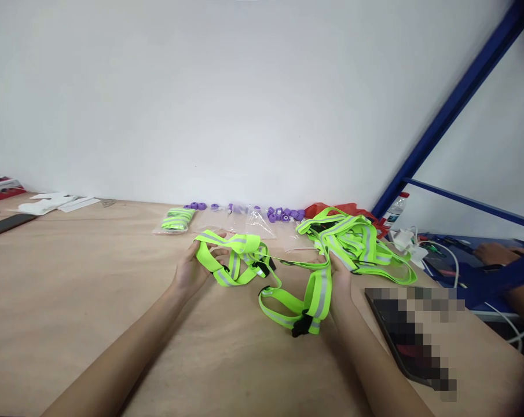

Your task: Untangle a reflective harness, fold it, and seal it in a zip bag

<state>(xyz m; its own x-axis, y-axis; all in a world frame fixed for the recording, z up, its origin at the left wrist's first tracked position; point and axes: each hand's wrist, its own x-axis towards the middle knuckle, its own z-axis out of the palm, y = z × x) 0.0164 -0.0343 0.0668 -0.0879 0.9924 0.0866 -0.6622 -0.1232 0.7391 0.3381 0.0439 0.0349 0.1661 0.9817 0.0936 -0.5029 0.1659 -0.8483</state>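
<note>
A neon-yellow reflective strap harness (320, 295) with grey stripes and black buckles is stretched between my two hands above the table. My left hand (194, 266) grips its bunched left part, fingers partly behind the straps. My right hand (340, 275) is closed round the right part, from which a loop with a black buckle (303, 323) hangs down. Just beyond my right hand lies a tangled heap of similar reflective straps (352, 240). Behind my left hand sits a folded strap set in a clear bag (177, 220).
Clear plastic bags (262, 225) and several purple pieces (285, 214) lie along the wall. A dark tablet-like device (400, 336), partly pixelated, rests at right. White papers (59, 202) are at far left. Beyond a blue metal frame (453, 110), another person's hand (494, 255) shows near a bottle (396, 209).
</note>
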